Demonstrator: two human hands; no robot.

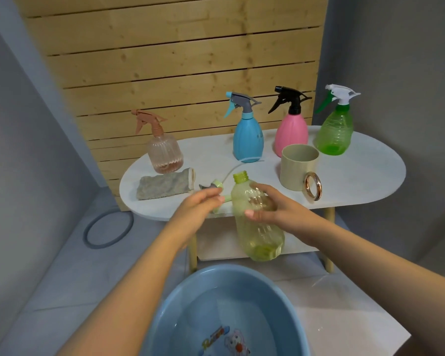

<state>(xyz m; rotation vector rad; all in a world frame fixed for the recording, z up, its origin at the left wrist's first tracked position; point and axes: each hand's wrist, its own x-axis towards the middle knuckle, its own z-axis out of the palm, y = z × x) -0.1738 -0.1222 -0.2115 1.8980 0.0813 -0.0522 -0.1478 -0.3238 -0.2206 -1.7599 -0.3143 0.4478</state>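
Centre of frame: the right hand [270, 209] grips a translucent yellow-green ribbed plastic bottle [257, 235], with the fingers curled over its shoulder and the thumb on the near side. The bottle is held off the surface in front of the near edge of the white oval table [357, 176]. It is tilted, with its open threaded neck toward the upper left and its base toward the lower right, above the far rim of the round blue plastic basin [185, 299] at the bottom of the frame. The basin has a cartoon print on its floor.

Left of centre: the left hand [201, 206] lies with its fingers stretched out close together at a pale green trigger spray head [215, 185] on the table, just left of the bottle neck. Whether the fingers pinch it cannot be told. A thin clear dip tube [239, 164] curves away from the head toward the upper right.

Table, left to right:
- a folded grey cloth [165, 185]
- a peach ribbed spray bottle [165, 152]
- a blue spray bottle [248, 140]
- a pink spray bottle with a black head [290, 134]
- a green translucent spray bottle with a white head [334, 134]
- a beige cup [298, 165] with a rose-gold ring handle [312, 186], standing in front of the pink bottle

Background: a wooden slat panel [180, 60]. Lower left: a grey ring [108, 228] on the floor.
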